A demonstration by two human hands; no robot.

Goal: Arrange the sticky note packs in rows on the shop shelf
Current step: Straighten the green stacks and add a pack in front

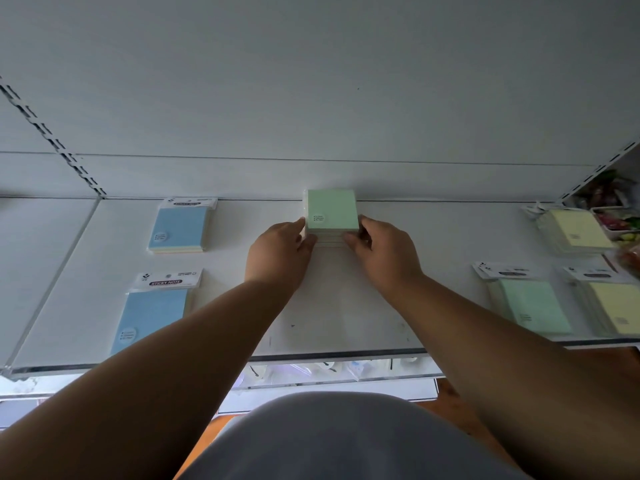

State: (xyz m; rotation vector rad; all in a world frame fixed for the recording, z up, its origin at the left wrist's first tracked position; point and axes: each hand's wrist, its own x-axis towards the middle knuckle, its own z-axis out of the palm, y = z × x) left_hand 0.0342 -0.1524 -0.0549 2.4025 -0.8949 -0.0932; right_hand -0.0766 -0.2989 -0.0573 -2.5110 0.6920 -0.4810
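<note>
Step in hand, as judged: seating a green stack of sticky note packs (331,211) at the back of the white shelf (346,306), mid-width, close to or against the rear panel. Left hand (280,252) and right hand (382,251) flank the stack; each has fingers on a side face and a thumb at the near front corner, so both are clamped on the stack from opposite sides, not spread flat. Both forearms reach straight out over the shelf at about the same height, wrists roughly level, palms turned inward. To do this well: press evenly from both sides so the layers stay flush, slide instead of lifting, and square the back edge to the rear panel before release. Check alignment with the rear blue pack (180,227) at left, which lies in the same back row; the front blue pack (154,315) marks the near row. At right, a pale yellow pack (576,230) sits at the back, with a mint pack (528,303) and another yellow pack (611,304) in front, well apart from the stack. Risk: an uneven squeeze may shear the upper layers. Release both sides together, fingers drawn outward
</note>
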